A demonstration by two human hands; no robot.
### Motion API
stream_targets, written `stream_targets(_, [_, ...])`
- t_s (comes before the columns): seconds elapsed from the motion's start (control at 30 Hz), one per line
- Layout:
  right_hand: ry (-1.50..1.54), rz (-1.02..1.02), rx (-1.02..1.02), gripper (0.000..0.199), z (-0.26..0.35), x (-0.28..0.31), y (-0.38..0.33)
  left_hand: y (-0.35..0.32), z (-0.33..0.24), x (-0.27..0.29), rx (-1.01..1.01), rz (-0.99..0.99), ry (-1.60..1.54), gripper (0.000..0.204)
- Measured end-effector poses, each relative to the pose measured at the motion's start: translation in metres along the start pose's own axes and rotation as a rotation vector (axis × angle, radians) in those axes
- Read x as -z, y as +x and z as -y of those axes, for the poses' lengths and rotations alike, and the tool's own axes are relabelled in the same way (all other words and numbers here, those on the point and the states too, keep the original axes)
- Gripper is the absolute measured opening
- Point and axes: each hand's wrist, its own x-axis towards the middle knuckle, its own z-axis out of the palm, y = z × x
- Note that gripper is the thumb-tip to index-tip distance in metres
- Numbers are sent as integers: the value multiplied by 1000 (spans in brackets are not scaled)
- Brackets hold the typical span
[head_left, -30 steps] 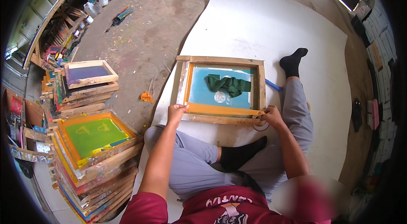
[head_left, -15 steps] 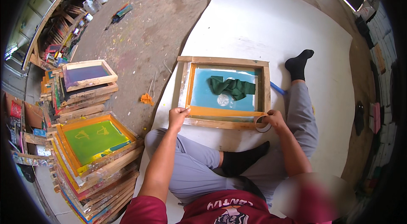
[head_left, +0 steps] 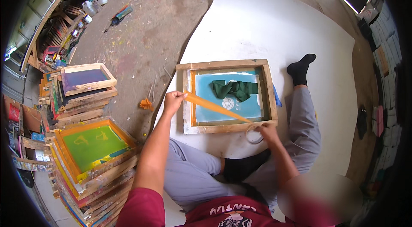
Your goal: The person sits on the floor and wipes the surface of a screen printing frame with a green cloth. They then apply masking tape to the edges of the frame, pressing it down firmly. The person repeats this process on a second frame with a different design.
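Observation:
A wooden screen frame (head_left: 227,64) with a blue mesh lies flat on a white sheet (head_left: 274,25) in front of me. A crumpled green cloth (head_left: 235,88) rests on the mesh. My left hand (head_left: 173,100) pinches the end of a strip of orange tape (head_left: 216,107) at the frame's left side. The strip stretches diagonally across the frame's near part to a tape roll (head_left: 254,135) by the near right corner, which my right hand (head_left: 268,132) holds. I sit on the floor with my legs around the frame.
At the left stand tall stacks of wooden screen frames, one topped with a green mesh (head_left: 92,145), another with a purple one (head_left: 85,79). A small orange scrap (head_left: 146,104) lies on the bare concrete. Shelves with bottles and clutter line the far left wall.
My left hand has lifted from the frame's near left corner and pulled a long strip of orange tape out from the roll held at the right. The view has also shifted closer.

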Motion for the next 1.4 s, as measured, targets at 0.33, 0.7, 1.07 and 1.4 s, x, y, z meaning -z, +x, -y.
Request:
stream_targets(0.33, [311, -30, -46, 27, -13, -28, -3, 140, -50, -34, -162, 312, 479, 28])
stream_targets(0.7, [224, -55, -41, 40, 20, -27, 0, 137, -38, -18, -49, 323, 500, 29])
stream_targets(1.07, [168, 144, 245, 23, 108, -1, 132, 50, 53, 38, 151, 41, -4, 21])
stream_targets(1.4, [474, 75, 109, 20, 46, -51, 48, 18, 37, 47, 222, -29, -96, 20])
